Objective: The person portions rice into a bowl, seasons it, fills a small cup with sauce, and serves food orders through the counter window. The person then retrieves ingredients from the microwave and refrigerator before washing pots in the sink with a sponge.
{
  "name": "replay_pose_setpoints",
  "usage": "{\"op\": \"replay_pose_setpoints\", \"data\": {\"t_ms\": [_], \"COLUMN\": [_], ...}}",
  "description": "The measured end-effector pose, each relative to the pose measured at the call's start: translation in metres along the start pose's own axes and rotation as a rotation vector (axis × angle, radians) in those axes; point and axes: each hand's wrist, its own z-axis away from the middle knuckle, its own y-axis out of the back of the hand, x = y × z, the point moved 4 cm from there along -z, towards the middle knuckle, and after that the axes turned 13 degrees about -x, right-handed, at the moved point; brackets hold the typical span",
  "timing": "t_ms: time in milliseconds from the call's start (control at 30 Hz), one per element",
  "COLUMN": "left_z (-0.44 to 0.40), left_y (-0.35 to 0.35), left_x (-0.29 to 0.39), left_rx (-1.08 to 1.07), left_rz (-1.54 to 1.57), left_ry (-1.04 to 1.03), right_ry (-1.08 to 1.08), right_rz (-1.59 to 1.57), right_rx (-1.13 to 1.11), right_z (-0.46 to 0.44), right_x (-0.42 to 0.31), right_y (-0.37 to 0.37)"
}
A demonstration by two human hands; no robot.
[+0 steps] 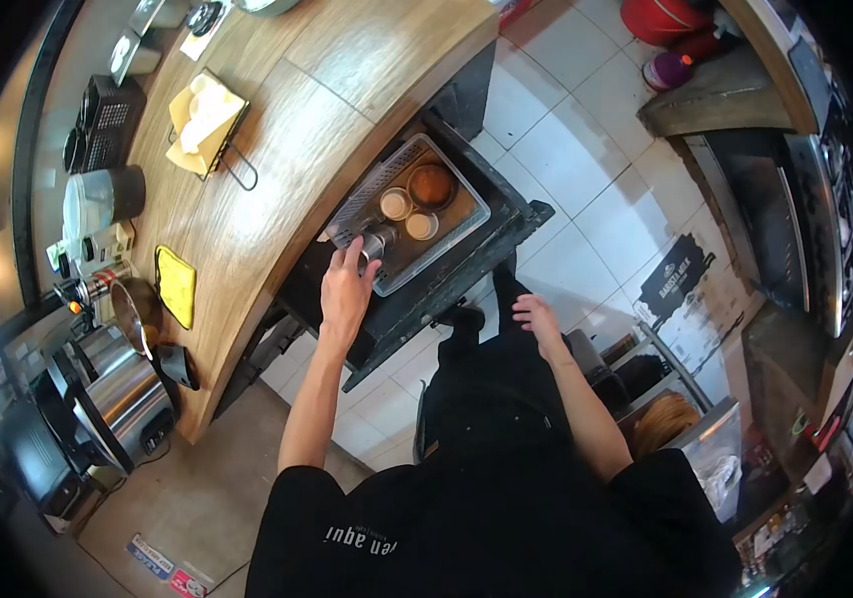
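Black cloth shirt (546,498) covers us; in the head view, our left hand (344,297) pinches a silvery metal cylinder (378,239) inside a grey rectangular tray (430,258) in a black drawer (426,307); our right hand (539,322) hovers, fingers loosely spread.

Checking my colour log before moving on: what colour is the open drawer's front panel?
The front panel is black, best seen in the head view.
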Motion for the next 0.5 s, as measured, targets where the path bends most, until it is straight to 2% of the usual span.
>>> {"op": "replay_pose_setpoints", "data": {"t_ms": [33,100,167,200,233,300,333,367,400,433,467,500], "left_z": [0.001,0.009,0.008,0.010,0.004,0.016,0.019,0.022,0.023,0.034,0.047,0.064], "left_y": [0.000,-0.007,-0.014,-0.007,-0.009,-0.028,-0.019,-0.016,-0.024,-0.026,-0.030,-0.027], "left_x": [0.000,-0.003,-0.014,-0.008,-0.011,-0.030,-0.024,-0.020,-0.032,-0.040,-0.045,-0.045], "left_rx": [0.009,0.014,0.215,0.350,0.346,0.107,0.170,0.247,0.212,0.188,0.030,0.041], "left_rz": [0.052,0.097,0.472,0.399,0.394,0.451,0.382,0.562,0.726,0.890,1.226,1.386], "left_ry": [0.005,0.016,0.060,-0.032,-0.033,0.277,0.205,0.165,0.277,0.404,0.509,0.546], "right_ry": [-0.003,0.077,0.085,0.105,0.110,0.157,0.095,0.045,-0.012,-0.027,0.062,0.154], "right_rz": [-0.011,-0.047,-0.154,-0.123,-0.088,-0.206,-0.096,0.010,-0.173,-0.156,-0.105,-0.056], "right_rx": [-0.003,0.186,0.148,0.114,0.079,-0.006,-0.037,-0.063,-0.162,-0.189,-0.186,-0.191], "right_z": [-0.003,-0.002,0.000,0.007,0.019,0.022,0.018,0.012,0.020,0.019,0.009,0.003], "right_x": [0.001,0.001,0.002,-0.013,-0.023,-0.017,-0.008,-0.004,-0.015,-0.003,0.002,0.001], "right_y": [0.002,0.010,-0.005,-0.021,-0.043,-0.085,-0.103,-0.122,-0.141,-0.150,-0.161,-0.173]}}
